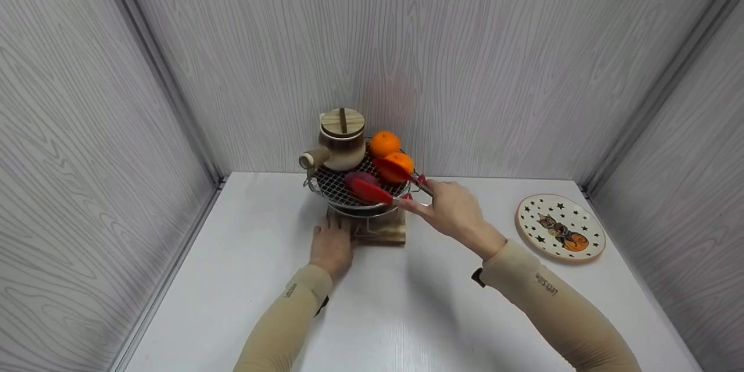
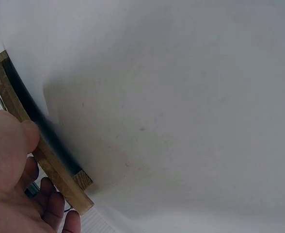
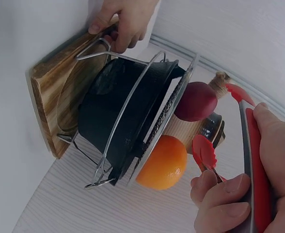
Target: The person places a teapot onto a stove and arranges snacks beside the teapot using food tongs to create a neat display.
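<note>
My right hand grips a pair of tongs with red tips. Their arms stand apart over a wire grill rack, one tip by the dark red round fruit, the other in front of the nearer orange. Whether the tips touch the fruit, I cannot tell. A second orange lies behind. Beneath the rack is a black stove in a wire frame on a wooden board. My left hand holds the board's near-left corner, thumb against its edge.
A brown and cream teapot with a wooden lid and side handle stands on the rack's left part. Far to the right, a plate with stars and a cat picture lies on the white table. Grey wood-patterned walls enclose the table.
</note>
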Demonstrator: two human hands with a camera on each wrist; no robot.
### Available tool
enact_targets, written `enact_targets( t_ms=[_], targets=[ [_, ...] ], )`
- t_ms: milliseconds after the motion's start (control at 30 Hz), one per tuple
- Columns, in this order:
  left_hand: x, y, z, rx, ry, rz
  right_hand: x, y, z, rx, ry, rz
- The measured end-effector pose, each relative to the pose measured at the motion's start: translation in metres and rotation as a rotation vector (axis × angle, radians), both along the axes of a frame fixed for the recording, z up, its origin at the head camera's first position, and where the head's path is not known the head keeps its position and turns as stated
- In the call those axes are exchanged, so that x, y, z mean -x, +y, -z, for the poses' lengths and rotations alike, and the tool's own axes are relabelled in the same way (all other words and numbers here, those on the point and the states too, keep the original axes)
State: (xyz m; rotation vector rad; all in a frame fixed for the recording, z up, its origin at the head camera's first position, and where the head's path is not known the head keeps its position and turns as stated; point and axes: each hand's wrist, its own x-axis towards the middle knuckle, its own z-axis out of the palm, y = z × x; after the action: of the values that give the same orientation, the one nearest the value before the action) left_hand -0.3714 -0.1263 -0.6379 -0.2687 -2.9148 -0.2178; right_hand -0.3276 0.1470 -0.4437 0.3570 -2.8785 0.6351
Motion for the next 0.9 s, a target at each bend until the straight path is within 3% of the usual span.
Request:
enact_targets(
  t_ms=[200, 500, 733, 900],
  targets=[
    [0.003, -0.001, 0.003, 0.022, 0.0, 0.005, 0.004, 0.015, -0.002, 0.085, 0.012, 0.016],
    [0.004, -0.001, -0.001, 0.032, -0.013, 0.007, 0.015, 0.05, 0.002, 0.201, 0.042, 0.107],
    [0.005, -0.002, 0.0, 0.023, 0.018, 0.017, 0.021, 0.074, 0.014, 0.309, 0.055, 0.143],
    [0.004, -0.002, 0.001, 0.02, 0.024, 0.019, 0.023, 0.092, 0.028, 0.318, 0.071, 0.161]
  ],
)
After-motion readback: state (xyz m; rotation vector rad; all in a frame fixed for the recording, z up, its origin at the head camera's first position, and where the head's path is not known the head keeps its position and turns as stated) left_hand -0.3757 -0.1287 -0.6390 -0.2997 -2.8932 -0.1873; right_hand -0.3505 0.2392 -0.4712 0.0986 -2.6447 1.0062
